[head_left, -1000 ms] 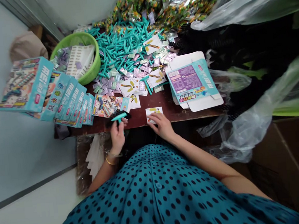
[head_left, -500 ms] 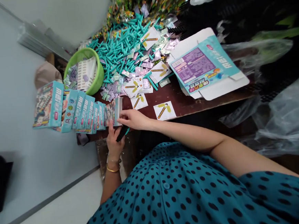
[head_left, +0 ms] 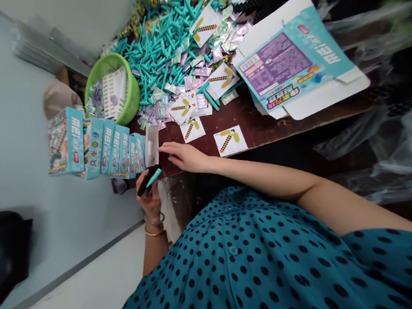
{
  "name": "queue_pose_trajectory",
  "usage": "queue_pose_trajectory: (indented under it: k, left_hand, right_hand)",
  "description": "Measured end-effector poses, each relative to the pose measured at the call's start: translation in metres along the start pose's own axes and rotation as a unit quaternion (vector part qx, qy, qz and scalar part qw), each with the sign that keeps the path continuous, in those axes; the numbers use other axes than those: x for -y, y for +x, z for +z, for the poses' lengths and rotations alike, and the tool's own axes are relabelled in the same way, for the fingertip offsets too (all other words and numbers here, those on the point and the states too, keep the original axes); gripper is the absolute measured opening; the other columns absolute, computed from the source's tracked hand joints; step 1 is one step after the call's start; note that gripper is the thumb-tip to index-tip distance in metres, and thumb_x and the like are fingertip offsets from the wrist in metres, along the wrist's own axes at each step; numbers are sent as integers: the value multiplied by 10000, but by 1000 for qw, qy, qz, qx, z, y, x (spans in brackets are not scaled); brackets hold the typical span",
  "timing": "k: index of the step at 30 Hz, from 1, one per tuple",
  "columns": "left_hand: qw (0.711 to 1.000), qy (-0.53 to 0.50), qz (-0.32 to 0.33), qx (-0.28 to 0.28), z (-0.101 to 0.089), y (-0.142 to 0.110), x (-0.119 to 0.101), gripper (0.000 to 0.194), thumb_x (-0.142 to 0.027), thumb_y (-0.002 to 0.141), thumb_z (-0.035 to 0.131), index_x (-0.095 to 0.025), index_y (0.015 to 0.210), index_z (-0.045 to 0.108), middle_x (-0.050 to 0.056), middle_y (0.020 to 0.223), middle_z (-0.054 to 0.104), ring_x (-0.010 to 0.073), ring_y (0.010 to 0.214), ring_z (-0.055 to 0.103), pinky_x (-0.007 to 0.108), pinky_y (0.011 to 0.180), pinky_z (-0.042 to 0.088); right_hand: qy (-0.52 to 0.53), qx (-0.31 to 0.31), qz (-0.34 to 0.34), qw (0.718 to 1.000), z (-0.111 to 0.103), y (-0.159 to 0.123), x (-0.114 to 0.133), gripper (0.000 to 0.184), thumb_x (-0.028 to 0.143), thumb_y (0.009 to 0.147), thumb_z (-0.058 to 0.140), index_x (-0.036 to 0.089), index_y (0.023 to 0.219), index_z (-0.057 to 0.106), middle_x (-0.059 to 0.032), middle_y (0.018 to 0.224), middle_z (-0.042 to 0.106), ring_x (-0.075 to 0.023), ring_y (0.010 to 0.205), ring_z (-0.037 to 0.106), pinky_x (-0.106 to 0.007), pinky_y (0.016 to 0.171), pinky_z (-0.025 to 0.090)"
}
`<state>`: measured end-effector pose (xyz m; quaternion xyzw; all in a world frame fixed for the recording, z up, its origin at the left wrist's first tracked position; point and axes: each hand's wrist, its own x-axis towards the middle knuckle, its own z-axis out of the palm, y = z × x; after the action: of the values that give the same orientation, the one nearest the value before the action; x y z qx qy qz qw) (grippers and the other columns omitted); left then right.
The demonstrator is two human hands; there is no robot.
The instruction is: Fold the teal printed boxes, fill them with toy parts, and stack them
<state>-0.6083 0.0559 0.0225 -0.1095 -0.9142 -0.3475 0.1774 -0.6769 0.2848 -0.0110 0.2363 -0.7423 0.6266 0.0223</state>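
Note:
My left hand [head_left: 149,200], with bracelets at the wrist, is closed on a small black block [head_left: 144,184] and a teal plastic stick [head_left: 154,177] just off the table's front edge. My right hand [head_left: 188,157] is stretched out, fingers extended and fingertips at the side of an upright box with its pale open end [head_left: 151,145] showing. Whether they press on it is hard to tell. That box is the last in a row of teal printed boxes [head_left: 110,148] to the left.
Behind lie a heap of teal sticks [head_left: 155,58], small shiny sachets [head_left: 199,72] and a green basket [head_left: 134,91]. Pickaxe-printed cards [head_left: 230,140] are on the brown table [head_left: 205,147]. Flattened cartons [head_left: 300,61] lie to the right, with clear plastic [head_left: 401,144] beyond the edge.
My left hand has come away from the end box, bringing the black block and teal stick into clearer sight. My right hand has opened out, and the box's open end now shows.

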Motion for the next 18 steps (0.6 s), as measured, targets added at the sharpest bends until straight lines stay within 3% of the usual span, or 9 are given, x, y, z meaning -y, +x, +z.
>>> queue_pose_trajectory:
  k: [4,12,18]
  left_hand:
    - [998,30,53,-1,-6,0,-2,293,-291,971,642,-197,1248,665,134,1268,671,250,1215,648,437,1055,543]
    - [996,76,54,1,-9,-1,-6,314,-353,991,605,-191,1257,645,128,1257,676,239,1221,645,416,1073,527]
    - [998,44,44,4,-13,-3,-5,280,-330,983,611,-203,1230,649,117,1266,661,235,1211,642,419,1079,510]
  right_hand:
    - [-74,27,-31,996,17,2,7,507,93,945,527,218,1436,557,-123,1439,525,-229,1177,636,-388,999,540]
    - [-127,42,-23,991,23,-10,17,422,115,936,569,202,1348,586,-142,1479,461,-253,1241,590,-406,1022,533]
    - [-136,51,-21,989,28,-9,22,431,116,931,577,188,1356,571,-168,1485,458,-276,1259,568,-448,1034,519]
